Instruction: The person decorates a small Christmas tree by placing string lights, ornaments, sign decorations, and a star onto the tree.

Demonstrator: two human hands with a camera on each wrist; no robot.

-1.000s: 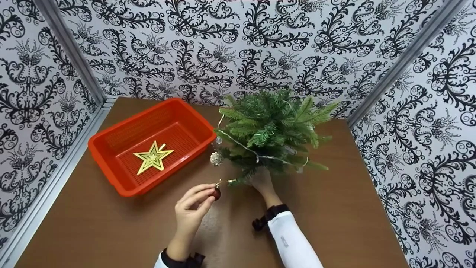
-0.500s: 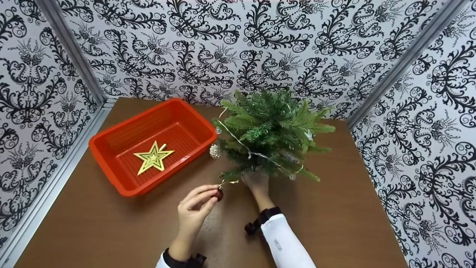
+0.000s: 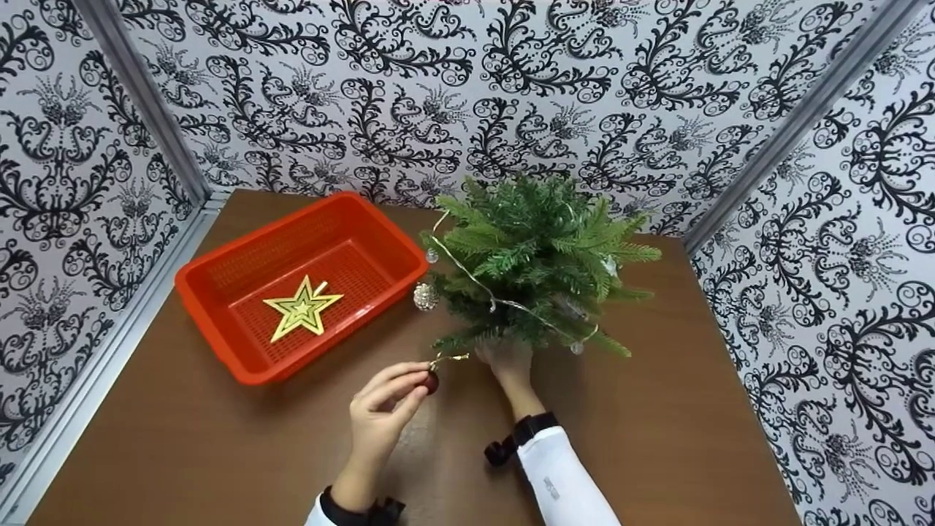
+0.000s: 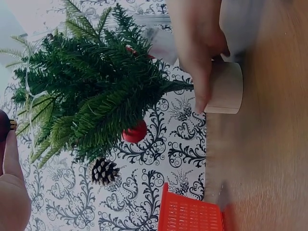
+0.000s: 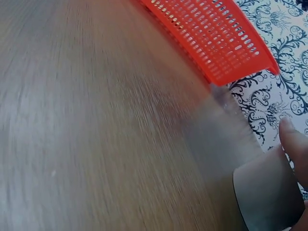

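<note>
A small artificial Christmas tree (image 3: 537,256) stands on the table, a light string (image 3: 478,285) draped across its branches. My right hand (image 3: 508,361) reaches under the lowest branches. In the left wrist view it grips the tree's pale round base (image 4: 225,89), and the right wrist view shows fingers around that base (image 5: 269,192). With fingertips and thumb, my left hand (image 3: 383,409) pinches a dark red ball ornament (image 3: 432,381) by its cap. The ornament's gold loop (image 3: 451,357) points toward a low branch; whether they touch, I cannot tell.
An orange-red plastic basket (image 3: 219,347) sits left of the tree, holding a gold star (image 3: 302,310). A glittery ball (image 3: 426,296) hangs at the tree's left. A red ball (image 4: 135,132) and a pine cone (image 4: 104,171) hang from other branches. Patterned walls enclose the table.
The tree has turned a little, its light string and hanging ball shifting, while my right arm moved slightly left. My left hand moved slightly right with the ornament. The last half second shows almost no motion.
</note>
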